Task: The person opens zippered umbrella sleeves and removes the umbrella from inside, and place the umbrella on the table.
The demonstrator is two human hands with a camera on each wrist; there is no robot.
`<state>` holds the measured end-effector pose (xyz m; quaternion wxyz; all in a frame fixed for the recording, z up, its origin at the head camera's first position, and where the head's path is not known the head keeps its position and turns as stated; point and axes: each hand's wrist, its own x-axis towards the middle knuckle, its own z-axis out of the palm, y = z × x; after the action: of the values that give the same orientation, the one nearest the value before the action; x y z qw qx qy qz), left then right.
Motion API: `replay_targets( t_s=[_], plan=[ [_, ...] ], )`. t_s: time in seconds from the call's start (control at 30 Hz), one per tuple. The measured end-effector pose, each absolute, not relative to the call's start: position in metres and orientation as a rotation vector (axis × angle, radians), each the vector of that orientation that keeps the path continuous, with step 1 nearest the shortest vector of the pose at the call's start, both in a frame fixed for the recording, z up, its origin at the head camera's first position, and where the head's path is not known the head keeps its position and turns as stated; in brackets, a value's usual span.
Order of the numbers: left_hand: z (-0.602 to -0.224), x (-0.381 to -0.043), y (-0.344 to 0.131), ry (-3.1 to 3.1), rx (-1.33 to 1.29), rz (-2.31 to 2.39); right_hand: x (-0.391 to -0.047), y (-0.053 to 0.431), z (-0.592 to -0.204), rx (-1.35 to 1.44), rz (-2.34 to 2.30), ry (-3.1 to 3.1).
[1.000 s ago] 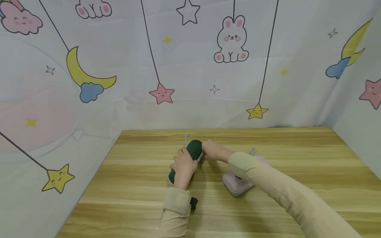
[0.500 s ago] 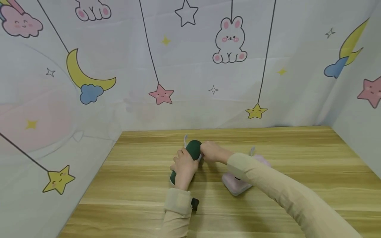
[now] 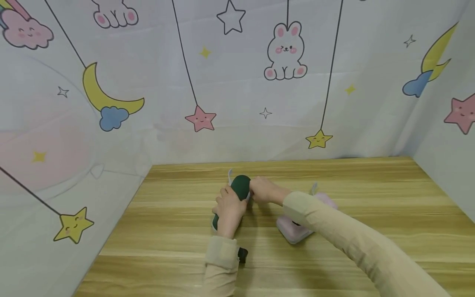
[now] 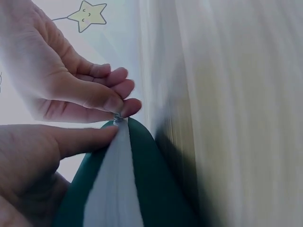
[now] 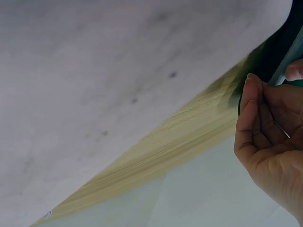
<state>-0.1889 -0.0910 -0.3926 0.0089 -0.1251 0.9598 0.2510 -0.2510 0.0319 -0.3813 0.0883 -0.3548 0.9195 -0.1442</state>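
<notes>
A dark green zip case (image 3: 241, 186) stands on its narrow side at the middle of the table, with a pale zipper band (image 4: 116, 198) along its edge. My left hand (image 3: 229, 208) grips the case across its body, its thumb lying against the zipper band in the left wrist view. At the far end of the case, my right hand (image 3: 264, 189) pinches the small metal zipper pull (image 4: 118, 117) between thumb and forefinger. The other fingers of that hand are bent in the right wrist view. A light wrist loop (image 3: 230, 175) sticks up from the case's far left side.
A pink case (image 3: 291, 231) lies to the right, partly under my right sleeve (image 3: 356, 235), and its own loop (image 3: 314, 188) rises behind it. It fills much of the right wrist view. A printed curtain (image 3: 237, 95) surrounds the wooden table (image 3: 156, 247).
My right hand has shifted slightly left with the far end of the green case. My left hand keeps its grip. The head view has tilted a little.
</notes>
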Motion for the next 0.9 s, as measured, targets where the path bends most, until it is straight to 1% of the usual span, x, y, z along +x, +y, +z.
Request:
replay_targets(
  t_s=[0.1,0.23,0.37,0.47,0.5,0.67,0.73,0.9],
  plan=[
    [-0.393,-0.187,-0.096,2.993,-0.248,0.764,-0.253,0.033,-0.382,-1.014,-0.484,2.742],
    [-0.395,-0.181,-0.109,2.949,0.043,0.699,-0.256,0.035,-0.384,-0.977,-0.518,2.752],
    [-0.396,-0.170,-0.126,2.913,0.307,0.713,-0.260,0.036,-0.386,-0.936,-0.543,2.725],
    [-0.397,-0.159,-0.142,2.890,0.458,0.742,-0.261,0.036,-0.384,-0.933,-0.585,2.699],
    [-0.397,-0.156,-0.147,2.878,0.495,0.744,-0.266,0.037,-0.391,-0.979,-0.602,2.699],
    [-0.398,-0.143,-0.164,2.840,0.609,0.715,-0.266,0.037,-0.390,-1.009,-0.599,2.693],
    [-0.397,-0.140,-0.168,2.849,0.637,0.693,-0.260,0.036,-0.383,-0.973,-0.581,2.699],
    [-0.397,-0.140,-0.170,2.920,0.708,0.582,-0.256,0.037,-0.384,-0.999,-0.479,2.751]
  ],
)
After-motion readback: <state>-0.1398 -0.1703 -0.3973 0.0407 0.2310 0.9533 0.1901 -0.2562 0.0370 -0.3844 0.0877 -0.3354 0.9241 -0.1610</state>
